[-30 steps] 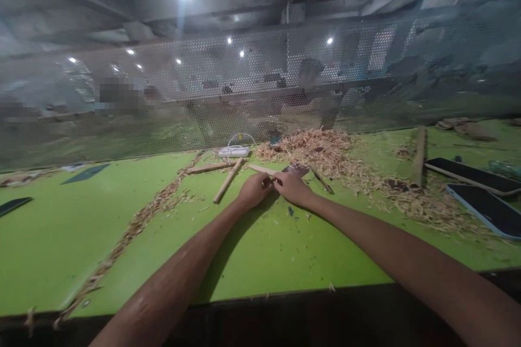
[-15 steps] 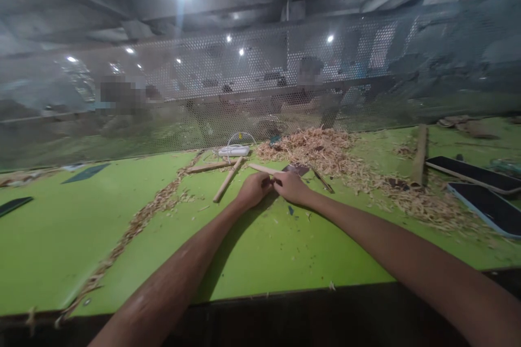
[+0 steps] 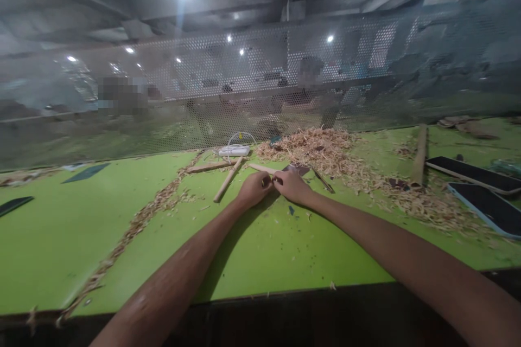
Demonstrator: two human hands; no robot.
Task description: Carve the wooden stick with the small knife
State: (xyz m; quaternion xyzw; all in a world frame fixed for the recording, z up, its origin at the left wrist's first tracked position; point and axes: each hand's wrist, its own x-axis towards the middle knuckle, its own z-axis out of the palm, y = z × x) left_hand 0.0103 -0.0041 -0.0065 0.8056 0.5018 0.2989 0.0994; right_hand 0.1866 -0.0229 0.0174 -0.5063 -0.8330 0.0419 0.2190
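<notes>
Near the middle of the green table (image 3: 285,249), my left hand (image 3: 255,188) and my right hand (image 3: 292,185) meet with curled fingers. Both are closed on something too small or hidden to make out. A pale wooden stick (image 3: 261,168) lies just beyond the fingertips; whether they touch it is unclear. Behind my right hand is a dark flat piece (image 3: 299,169), with thin dark tools (image 3: 323,180) to its right. One wooden stick (image 3: 228,179) lies left of my left hand, and another (image 3: 211,166) lies behind it.
Wood shavings (image 3: 317,146) are heaped at the back and spread right. Two phones (image 3: 486,209) (image 3: 472,172) lie at the right beside a wooden piece (image 3: 420,154). A white device (image 3: 234,150) stands before a mesh screen (image 3: 244,87). Beyond it, people are blurred.
The fingers of my left hand have shifted slightly, and a small gap shows inside their curl. Both arms stay almost where they were.
</notes>
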